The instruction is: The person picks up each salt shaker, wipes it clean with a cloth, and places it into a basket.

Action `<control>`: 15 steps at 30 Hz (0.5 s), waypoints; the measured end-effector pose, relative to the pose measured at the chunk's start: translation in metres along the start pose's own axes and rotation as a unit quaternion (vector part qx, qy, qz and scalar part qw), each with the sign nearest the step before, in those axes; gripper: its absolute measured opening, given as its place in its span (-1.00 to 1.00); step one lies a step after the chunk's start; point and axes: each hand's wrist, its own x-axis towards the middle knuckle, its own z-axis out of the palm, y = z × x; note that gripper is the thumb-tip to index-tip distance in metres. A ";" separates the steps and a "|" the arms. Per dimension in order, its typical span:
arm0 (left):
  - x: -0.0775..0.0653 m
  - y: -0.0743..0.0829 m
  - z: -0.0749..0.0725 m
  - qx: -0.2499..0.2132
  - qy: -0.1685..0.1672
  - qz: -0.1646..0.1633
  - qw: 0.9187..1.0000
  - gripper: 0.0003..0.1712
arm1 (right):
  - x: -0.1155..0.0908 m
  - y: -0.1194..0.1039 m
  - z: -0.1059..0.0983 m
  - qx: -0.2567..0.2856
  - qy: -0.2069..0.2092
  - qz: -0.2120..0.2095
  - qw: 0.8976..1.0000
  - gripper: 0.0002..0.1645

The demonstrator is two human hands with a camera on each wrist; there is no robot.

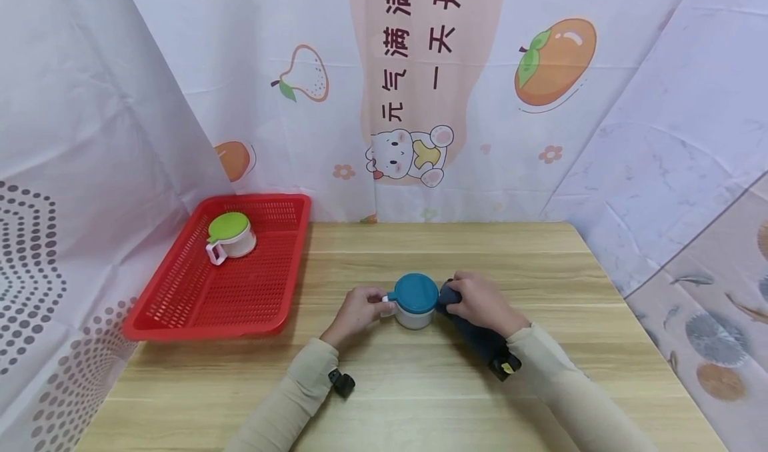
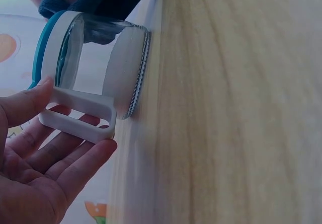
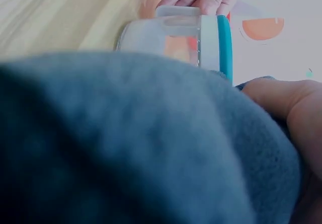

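A clear seasoning jar [image 1: 414, 320] with a blue lid [image 1: 417, 293] and a white handle [image 2: 80, 128] stands on the table. My left hand [image 1: 360, 315] holds that handle, thumb on top near the lid and fingers under it, as the left wrist view shows. Whitish contents show through the jar's wall. In my right hand [image 1: 483, 302] is a bunched dark blue cloth [image 3: 151, 133], gripped at the jar's right side. Its loose part hangs down under the right wrist [image 1: 477, 335]. The cloth fills most of the right wrist view and hides part of the jar.
A red plastic basket [image 1: 240, 299] sits at the left of the wooden table [image 1: 408, 399]. Inside it lies a similar jar with a green lid [image 1: 229, 226] and a white handle. A printed curtain [image 1: 324, 139] hangs along the table's back edge.
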 end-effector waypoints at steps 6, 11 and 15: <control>0.001 -0.002 -0.001 0.012 0.001 0.008 1.000 -0.78 | 0.000 0.002 0.003 0.021 0.004 0.002 1.000 -0.64; 0.002 -0.002 -0.001 0.012 -0.002 0.011 1.000 -0.78 | 0.003 0.007 0.004 0.031 0.000 0.008 0.999 -0.65; 0.002 -0.002 0.000 0.006 -0.007 0.006 1.000 -0.79 | 0.007 0.013 0.006 0.024 -0.001 0.011 1.000 -0.66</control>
